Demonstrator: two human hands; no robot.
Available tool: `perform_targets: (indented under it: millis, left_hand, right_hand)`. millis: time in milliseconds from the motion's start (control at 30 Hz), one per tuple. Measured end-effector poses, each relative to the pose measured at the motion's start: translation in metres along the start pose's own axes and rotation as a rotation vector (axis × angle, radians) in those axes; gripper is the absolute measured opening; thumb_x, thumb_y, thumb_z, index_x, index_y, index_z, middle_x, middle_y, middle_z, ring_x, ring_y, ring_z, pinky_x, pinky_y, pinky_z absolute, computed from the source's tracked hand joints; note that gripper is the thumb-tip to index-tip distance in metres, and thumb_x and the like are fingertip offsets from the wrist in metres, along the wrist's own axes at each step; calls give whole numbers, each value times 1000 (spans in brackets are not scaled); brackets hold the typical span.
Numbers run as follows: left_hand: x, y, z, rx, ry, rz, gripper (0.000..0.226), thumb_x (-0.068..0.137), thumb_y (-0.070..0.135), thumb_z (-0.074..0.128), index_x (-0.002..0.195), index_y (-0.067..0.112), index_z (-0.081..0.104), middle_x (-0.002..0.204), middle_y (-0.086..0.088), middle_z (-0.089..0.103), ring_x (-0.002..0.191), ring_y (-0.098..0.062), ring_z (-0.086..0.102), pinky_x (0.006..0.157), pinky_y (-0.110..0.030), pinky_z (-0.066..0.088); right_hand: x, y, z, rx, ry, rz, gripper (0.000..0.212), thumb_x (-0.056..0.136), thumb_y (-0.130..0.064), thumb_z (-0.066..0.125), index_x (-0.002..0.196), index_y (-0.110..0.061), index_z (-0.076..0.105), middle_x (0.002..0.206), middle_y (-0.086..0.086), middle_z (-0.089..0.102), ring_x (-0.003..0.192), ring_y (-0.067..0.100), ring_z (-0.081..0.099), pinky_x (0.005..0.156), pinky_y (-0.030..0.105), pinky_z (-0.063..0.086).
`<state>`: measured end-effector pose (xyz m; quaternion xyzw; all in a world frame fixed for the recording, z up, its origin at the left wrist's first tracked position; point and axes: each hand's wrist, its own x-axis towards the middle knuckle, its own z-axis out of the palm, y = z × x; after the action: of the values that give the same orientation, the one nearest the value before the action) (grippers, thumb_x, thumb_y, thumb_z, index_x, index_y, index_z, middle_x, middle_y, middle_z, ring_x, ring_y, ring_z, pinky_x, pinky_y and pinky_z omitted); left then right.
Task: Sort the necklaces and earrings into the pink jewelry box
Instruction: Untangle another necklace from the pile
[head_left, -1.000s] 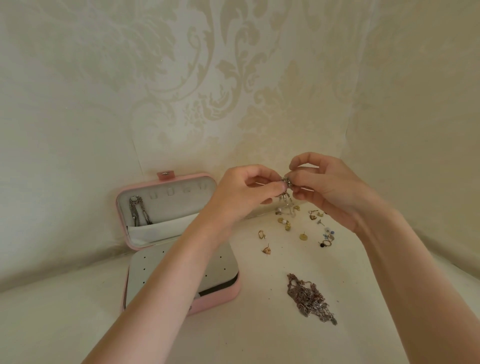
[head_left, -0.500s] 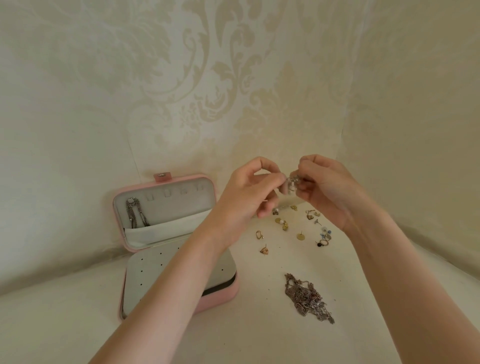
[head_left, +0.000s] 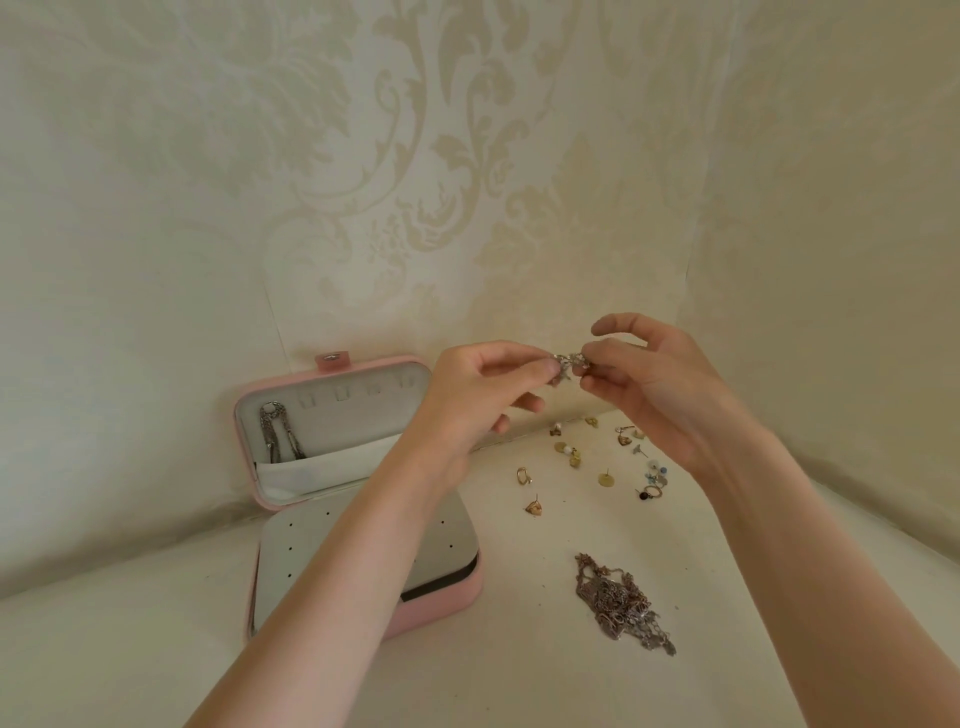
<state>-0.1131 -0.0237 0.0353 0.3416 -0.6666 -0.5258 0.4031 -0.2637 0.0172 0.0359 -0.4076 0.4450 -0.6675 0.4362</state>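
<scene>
Above the earrings (head_left: 608, 457), at 1 o'clock from the open box (head_left: 363, 525), my left hand (head_left: 467, 400) and right hand (head_left: 660, 384) both pinch one silver piece (head_left: 569, 364); necklaces (head_left: 621, 605) at 5 o'clock

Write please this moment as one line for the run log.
both hands: grip one small silver piece in air | pink jewelry box: open, one necklace hung in lid | earrings, chain pile: unsorted on table

A home, most likely. Cream damask wallpaper (head_left: 415, 156) covers both walls of a corner. A pink jewelry box (head_left: 441, 605) sits on the pale surface (head_left: 519, 675).
</scene>
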Motion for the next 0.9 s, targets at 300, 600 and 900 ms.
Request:
perform_targets:
  millis: [300, 600, 900]
  left_hand:
    - [8, -1, -3, -381, 15, -150, 10, 81, 11, 67, 75, 19, 65, 66, 5, 61, 58, -5, 52, 46, -15, 44]
    - [10, -9, -6, 60, 77, 1, 5, 88, 15, 58, 86, 12, 62, 52, 8, 55, 43, -7, 41, 43, -19, 35]
    - [9, -15, 7, 24, -66, 13, 12, 82, 18, 68, 93, 12, 69, 86, -3, 70, 76, -8, 66, 70, -16, 53]
  right_hand:
    - [-3, -3, 2, -340, -161, -17, 24, 76, 6, 66, 93, -11, 67, 78, 1, 69, 67, 7, 62, 61, 15, 48]
    - [-1, -5, -7, -486, 6, -18, 12, 82, -2, 62, 76, -6, 71, 64, 3, 61, 57, 8, 52, 59, 19, 45]
    - [-2, -3, 1, -434, -108, 62, 21, 87, -11, 57, 68, -5, 65, 60, 1, 54, 56, 12, 46, 55, 23, 38]
